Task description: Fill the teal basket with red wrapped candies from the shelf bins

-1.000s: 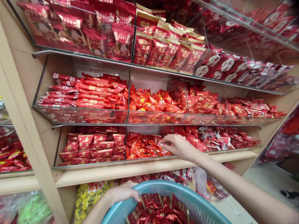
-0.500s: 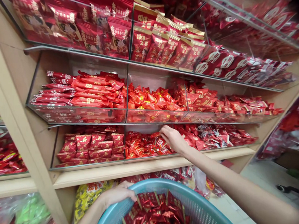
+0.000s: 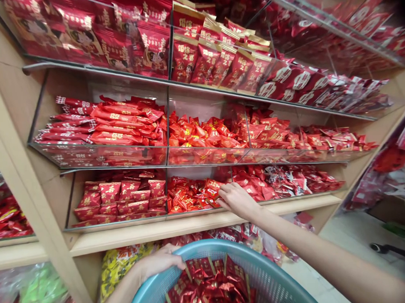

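My left hand (image 3: 162, 262) is closed over the rim of a blue plastic basket (image 3: 207, 247), thumb on the inner side. Inside lies a heap of dark red, gold-edged packets (image 3: 216, 288). My right hand (image 3: 237, 199) reaches into the lowest shelf's middle compartment, at its front edge. Its fingers are curled together among small red wrapped sweets (image 3: 187, 195); whatever is between the fingertips is hidden. Left of that compartment stand neat rows of dark red square packets (image 3: 122, 201).
Clear dividers and front panels (image 3: 206, 156) edge the shelves above, which hold more red packets (image 3: 119, 124). A wooden ledge (image 3: 152, 233) runs under the lowest shelf. Below it are yellow bags (image 3: 122, 268); a bag of green items (image 3: 42, 289) lies at lower left.
My right hand has moved down from above the sweets to the compartment's front edge. The shelves have shifted slightly left in view. My left hand still grips the basket.
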`<move>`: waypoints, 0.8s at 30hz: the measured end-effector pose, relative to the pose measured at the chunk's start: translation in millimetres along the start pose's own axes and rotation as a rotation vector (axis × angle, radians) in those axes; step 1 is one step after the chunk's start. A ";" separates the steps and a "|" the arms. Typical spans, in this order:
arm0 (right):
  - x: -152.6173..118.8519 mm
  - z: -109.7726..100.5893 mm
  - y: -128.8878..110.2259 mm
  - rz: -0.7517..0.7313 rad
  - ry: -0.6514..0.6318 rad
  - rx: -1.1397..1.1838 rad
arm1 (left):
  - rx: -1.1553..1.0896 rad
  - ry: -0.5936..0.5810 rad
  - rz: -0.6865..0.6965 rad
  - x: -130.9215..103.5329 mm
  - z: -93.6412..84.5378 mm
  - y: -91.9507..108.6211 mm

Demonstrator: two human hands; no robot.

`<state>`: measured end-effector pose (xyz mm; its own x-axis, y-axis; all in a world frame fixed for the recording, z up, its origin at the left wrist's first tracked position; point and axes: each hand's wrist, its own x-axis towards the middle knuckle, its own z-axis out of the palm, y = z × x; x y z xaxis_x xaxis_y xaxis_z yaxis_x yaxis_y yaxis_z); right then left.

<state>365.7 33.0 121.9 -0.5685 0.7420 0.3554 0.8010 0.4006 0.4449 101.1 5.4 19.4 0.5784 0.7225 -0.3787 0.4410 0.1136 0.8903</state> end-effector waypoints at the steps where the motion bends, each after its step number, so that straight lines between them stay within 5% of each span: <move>1: 1.7 -0.3 -1.6 0.012 -0.008 -0.004 | 0.003 0.002 0.000 -0.5 -0.2 0.2; 12: 35.7 -13.1 2.6 0.259 -0.055 0.081 | 0.061 0.037 -0.034 0.0 -1.5 0.4; 19: 66.0 -1.3 4.5 0.274 -0.257 0.136 | 0.120 0.051 -0.022 -0.8 -3.3 -0.5; 24: 67.5 -3.4 9.4 0.262 -0.224 0.164 | 0.110 0.037 0.015 -0.1 -4.9 -4.0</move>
<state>334.2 85.0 152.8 -0.3000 0.9225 0.2429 0.9435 0.2493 0.2185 95.9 8.2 17.1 0.5605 0.7485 -0.3544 0.5068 0.0285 0.8616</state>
